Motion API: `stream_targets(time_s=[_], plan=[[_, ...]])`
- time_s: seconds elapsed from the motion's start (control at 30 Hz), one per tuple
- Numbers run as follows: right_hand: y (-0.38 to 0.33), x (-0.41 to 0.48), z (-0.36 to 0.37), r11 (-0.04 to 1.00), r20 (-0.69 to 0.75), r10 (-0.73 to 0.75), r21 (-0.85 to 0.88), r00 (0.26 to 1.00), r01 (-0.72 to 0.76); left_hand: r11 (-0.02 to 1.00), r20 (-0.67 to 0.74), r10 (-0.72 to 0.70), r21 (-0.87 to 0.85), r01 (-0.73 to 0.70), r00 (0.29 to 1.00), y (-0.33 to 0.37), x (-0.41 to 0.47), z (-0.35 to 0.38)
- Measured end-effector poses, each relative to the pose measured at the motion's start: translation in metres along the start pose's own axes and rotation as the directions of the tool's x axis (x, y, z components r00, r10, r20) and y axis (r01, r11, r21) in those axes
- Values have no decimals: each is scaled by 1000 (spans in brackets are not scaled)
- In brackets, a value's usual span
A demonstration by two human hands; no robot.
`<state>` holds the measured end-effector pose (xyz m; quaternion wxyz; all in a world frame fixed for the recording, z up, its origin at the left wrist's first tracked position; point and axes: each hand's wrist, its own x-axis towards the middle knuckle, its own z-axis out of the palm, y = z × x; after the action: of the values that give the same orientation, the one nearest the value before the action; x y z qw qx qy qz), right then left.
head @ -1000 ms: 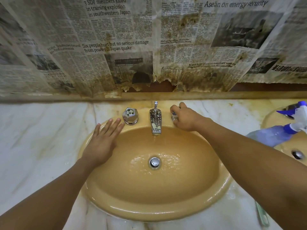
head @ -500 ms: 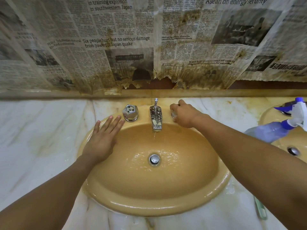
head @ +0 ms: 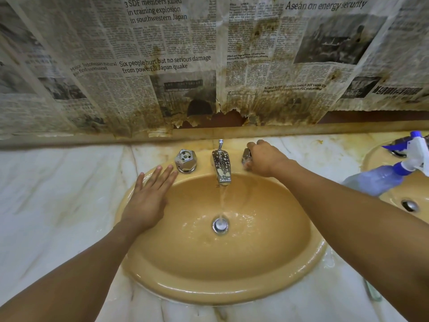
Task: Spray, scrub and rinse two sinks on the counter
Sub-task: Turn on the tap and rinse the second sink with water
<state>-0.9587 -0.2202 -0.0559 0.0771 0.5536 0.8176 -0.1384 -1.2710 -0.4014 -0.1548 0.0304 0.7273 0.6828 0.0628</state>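
Note:
A tan oval sink (head: pixel 232 291) sits in the marble counter below me. Its chrome spout (head: pixel 221 167) pours a stream of water onto the drain (head: pixel 220 226). My right hand (head: pixel 264 159) grips the right tap knob (head: pixel 246 155), fingers curled round it. My left hand (head: pixel 148 198) rests flat on the sink's left rim, fingers straight, just short of the left tap knob (head: pixel 185 160). A second tan sink (head: pixel 392 196) shows at the right edge, with a blue spray bottle (head: pixel 380 178) lying across its rim.
Stained newspaper (head: pixel 209 61) covers the wall behind the counter. White marble counter (head: pixel 58 194) spreads to the left. A pale green handle (head: pixel 372 291) pokes out on the counter beneath my right forearm.
Water now runs in a full stream from the spout; a second ago none fell. My right hand has stayed on the right knob and my left hand on the rim.

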Motion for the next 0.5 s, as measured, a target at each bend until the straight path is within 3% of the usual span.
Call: stream_targets(time_s=[0.5], plan=[[28, 5, -15, 957, 85, -272, -81, 959, 278, 999, 7, -31, 37, 31, 999, 3, -3, 3]])
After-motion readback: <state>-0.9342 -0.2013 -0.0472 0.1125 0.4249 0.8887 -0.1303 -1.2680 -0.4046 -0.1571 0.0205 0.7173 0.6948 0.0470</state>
